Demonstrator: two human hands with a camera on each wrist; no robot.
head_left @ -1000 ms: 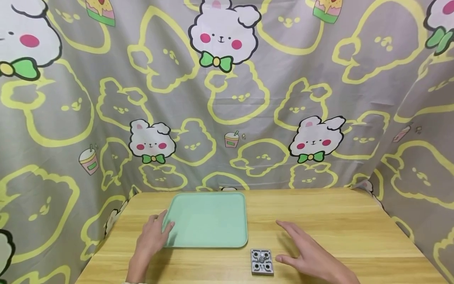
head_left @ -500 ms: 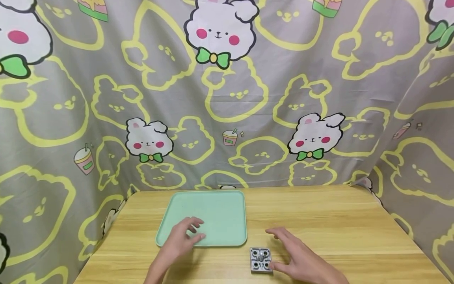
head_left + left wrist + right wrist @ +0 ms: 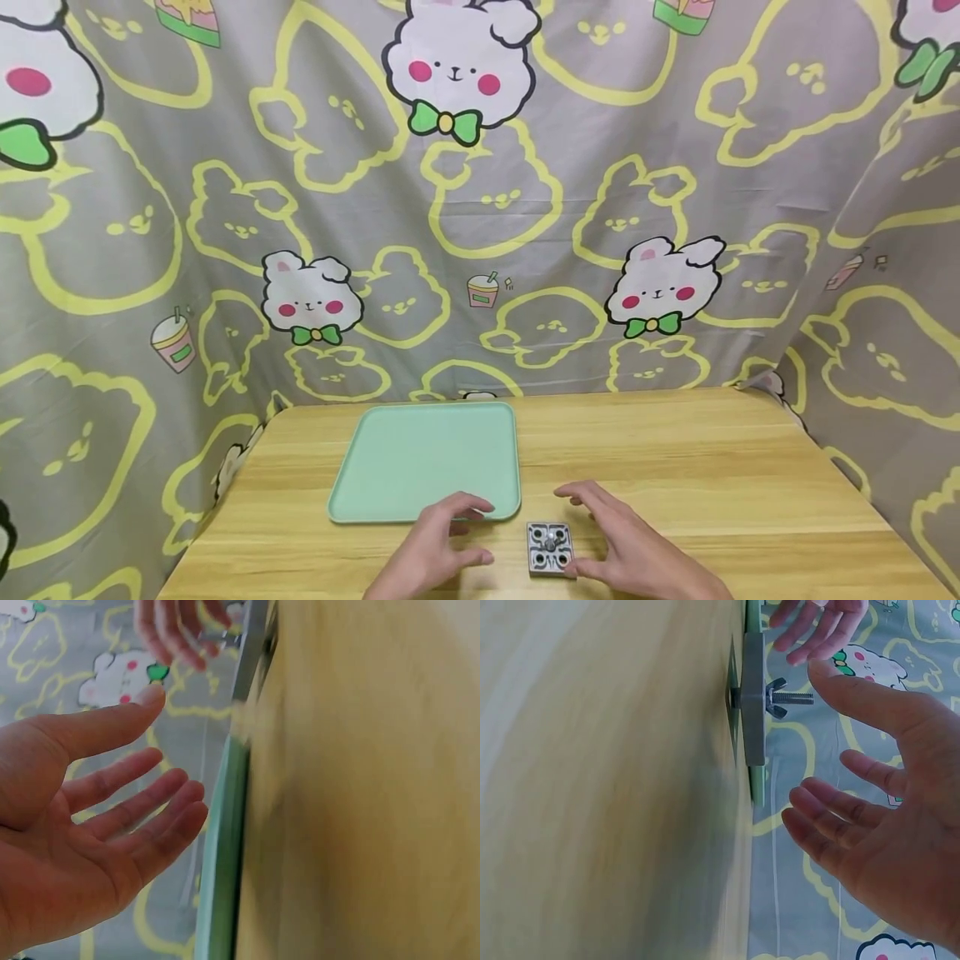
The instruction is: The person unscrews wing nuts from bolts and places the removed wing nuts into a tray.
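Note:
A grey square plate (image 3: pixel 538 567) with several round holes lies on the table, right of the tray's front corner. From its middle a threaded bolt (image 3: pixel 799 698) stands up, with a wing nut (image 3: pixel 775 709) on it, as the right wrist view shows. My left hand (image 3: pixel 438 546) hovers to the plate's left, over the tray's front edge, fingers spread and relaxed. To the plate's right is my right hand (image 3: pixel 630 550), thumb close to the near corner; contact there cannot be made out. Neither hand holds anything.
A mint green tray (image 3: pixel 423 458) lies flat on the wooden table (image 3: pixel 660 458), left of centre. Behind and at both sides hangs a grey curtain (image 3: pixel 525 350) with cartoon rabbits.
My left hand has come rightward from the tray's left edge, across its front, toward the plate. My right hand has shifted slightly left, closer to the plate. The plate stays in place.

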